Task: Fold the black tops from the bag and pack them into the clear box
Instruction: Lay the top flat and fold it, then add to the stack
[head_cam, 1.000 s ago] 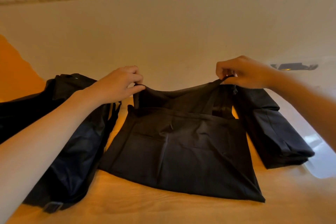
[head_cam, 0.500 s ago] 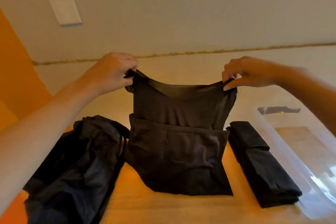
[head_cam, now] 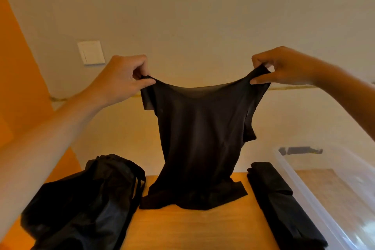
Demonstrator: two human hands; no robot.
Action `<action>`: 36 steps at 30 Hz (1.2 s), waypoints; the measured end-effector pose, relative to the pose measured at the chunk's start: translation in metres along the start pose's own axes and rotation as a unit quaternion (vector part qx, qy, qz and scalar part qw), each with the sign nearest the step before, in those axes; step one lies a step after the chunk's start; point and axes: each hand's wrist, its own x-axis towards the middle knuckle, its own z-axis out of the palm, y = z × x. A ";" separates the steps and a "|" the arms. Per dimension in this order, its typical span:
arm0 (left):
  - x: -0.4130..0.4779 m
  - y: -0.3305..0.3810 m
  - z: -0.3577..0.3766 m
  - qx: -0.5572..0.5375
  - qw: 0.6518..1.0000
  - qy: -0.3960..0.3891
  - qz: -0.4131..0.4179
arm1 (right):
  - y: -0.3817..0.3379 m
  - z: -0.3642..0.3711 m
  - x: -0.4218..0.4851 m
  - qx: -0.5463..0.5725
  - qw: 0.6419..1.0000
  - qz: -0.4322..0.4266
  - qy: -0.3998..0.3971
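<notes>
You are holding a black top [head_cam: 198, 138] up over the wooden bench [head_cam: 192, 227], your left hand [head_cam: 121, 79] pinching one shoulder and your right hand [head_cam: 284, 67] pinching the other. The top is hanging lengthwise, neckline upward, its hem bunching on the bench. A black bag [head_cam: 81, 205] is lying to its left. A folded black top [head_cam: 280, 205] is lying to its right, just beside the clear box [head_cam: 304, 189].
</notes>
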 end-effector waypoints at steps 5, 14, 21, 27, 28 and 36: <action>0.004 0.009 -0.009 -0.079 0.987 0.140 -0.018 | -0.009 -0.013 -0.006 0.056 0.995 0.010 0.088; 0.016 0.063 -0.068 0.037 0.930 0.338 0.142 | -0.054 -0.075 -0.011 0.059 0.943 -0.046 0.326; -0.055 0.027 0.032 0.054 0.990 0.006 0.129 | -0.047 0.017 -0.038 0.158 0.987 0.013 0.039; -0.081 0.033 0.054 -0.225 0.967 -0.082 -0.083 | -0.039 0.044 -0.053 0.155 0.982 0.013 -0.110; -0.086 0.036 0.056 -0.290 0.944 -0.094 -0.124 | -0.037 0.046 -0.054 0.170 0.979 0.016 -0.113; -0.098 0.033 0.080 -0.273 0.953 -0.028 -0.130 | -0.025 0.059 -0.064 0.191 0.978 0.040 -0.079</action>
